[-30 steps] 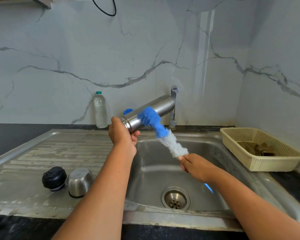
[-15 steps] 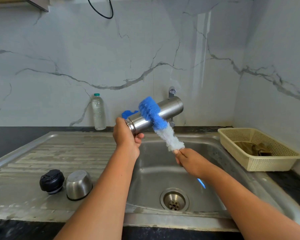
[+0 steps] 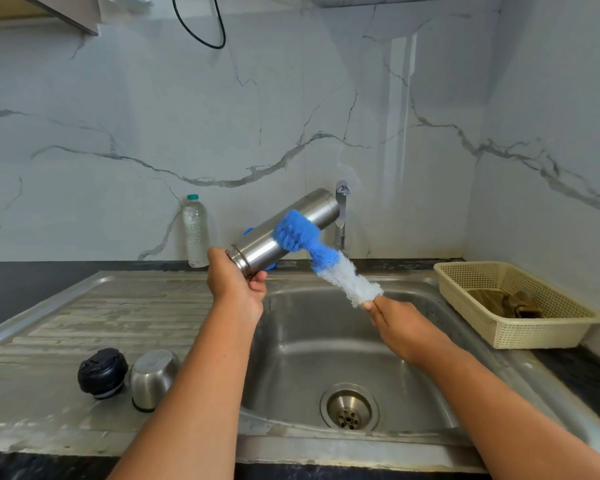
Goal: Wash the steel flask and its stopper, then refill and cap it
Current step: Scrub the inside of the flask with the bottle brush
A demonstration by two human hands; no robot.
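My left hand (image 3: 234, 285) grips the mouth end of the steel flask (image 3: 267, 242), which is held tilted above the back of the sink with its base pointing up and right. My right hand (image 3: 400, 323) holds the handle of a blue and white bottle brush (image 3: 326, 259). The brush's blue bristles lie against the flask's outer side. The black stopper (image 3: 102, 373) and the steel cup lid (image 3: 153, 377) stand on the draining board at the front left.
The sink basin (image 3: 302, 358) with its drain (image 3: 349, 407) lies below my hands. A tap (image 3: 342, 216) stands behind the flask. A plastic water bottle (image 3: 195, 232) stands at the wall. A cream basket (image 3: 510, 303) holding a cloth sits on the right counter.
The brush's blue end has slid along the flask's side toward its base. The flask has tipped up a little in my left hand.
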